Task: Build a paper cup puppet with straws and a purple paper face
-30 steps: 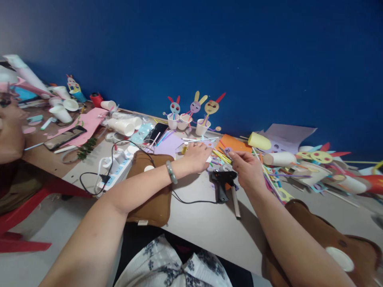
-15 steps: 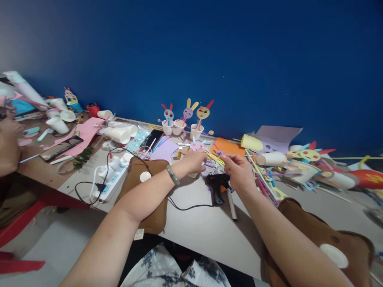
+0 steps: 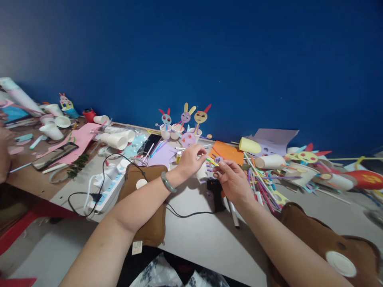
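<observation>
Right hand [image 3: 231,175] is pinching the purple "Hi" disc [image 3: 218,159]!
The disc is sitting clamped between thumb and fingertip, its lettering showing, while the left hand [image 3: 191,161] is curling its fingers over a white cup [image 3: 201,172] at eight o'clock; whether they are gripping it, I can't tell. A purple paper face [image 3: 188,139] is peeking up at ten o'clock, and orange paper [image 3: 229,153] is lying at two. Down at six, a black glue gun [image 3: 216,195] is resting on the table [image 3: 191,229], with a second "Hi" tag [image 3: 209,195] showing beside it. Colored sticks [image 3: 265,191] are sprawling at four o'clock, and farther out, toward eleven, three paper-faced figures [image 3: 183,119] are standing in white cups against the blue wall [image 3: 191,59].
</observation>
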`<state>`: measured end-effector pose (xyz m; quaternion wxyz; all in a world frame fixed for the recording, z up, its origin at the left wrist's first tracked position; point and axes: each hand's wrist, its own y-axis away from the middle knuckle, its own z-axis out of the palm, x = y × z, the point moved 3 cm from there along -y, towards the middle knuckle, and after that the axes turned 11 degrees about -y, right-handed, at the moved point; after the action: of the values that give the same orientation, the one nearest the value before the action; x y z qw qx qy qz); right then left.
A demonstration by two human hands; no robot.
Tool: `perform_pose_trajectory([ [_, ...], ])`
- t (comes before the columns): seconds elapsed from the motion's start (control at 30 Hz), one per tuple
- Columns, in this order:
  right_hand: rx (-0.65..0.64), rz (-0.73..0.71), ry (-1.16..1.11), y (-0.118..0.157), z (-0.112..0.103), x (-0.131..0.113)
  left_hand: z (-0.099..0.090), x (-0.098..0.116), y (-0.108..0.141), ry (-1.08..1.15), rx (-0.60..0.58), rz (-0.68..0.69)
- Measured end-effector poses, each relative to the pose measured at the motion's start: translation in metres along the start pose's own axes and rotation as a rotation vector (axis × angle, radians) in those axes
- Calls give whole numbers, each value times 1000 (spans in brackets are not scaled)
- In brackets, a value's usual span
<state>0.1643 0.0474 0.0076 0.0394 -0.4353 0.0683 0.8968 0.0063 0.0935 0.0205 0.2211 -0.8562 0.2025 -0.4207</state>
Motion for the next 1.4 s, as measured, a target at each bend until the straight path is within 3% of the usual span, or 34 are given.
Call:
perform_pose_trajectory([
  [0.17, -29, 15, -18, 3, 3, -2, 3, 10, 5, 83, -36, 85],
  [0.33, -49, 18, 8, 3, 4, -2, 4, 16, 6, 125, -51, 76],
  [0.63, -82, -102, -12, 1, 4, -7, 1, 25, 9, 123, -17, 149],
  [1.03, -113, -204, -28, 4, 4, -16, -1, 29, 11, 91, -167, 97],
  [1.2, -130, -226, -18, 5, 5, -21, -4, 32, 8, 163, -150, 137],
  [1.4, -129, -214, 25, 7, 6, -23, -3, 27, 5, 137, -127, 74],
])
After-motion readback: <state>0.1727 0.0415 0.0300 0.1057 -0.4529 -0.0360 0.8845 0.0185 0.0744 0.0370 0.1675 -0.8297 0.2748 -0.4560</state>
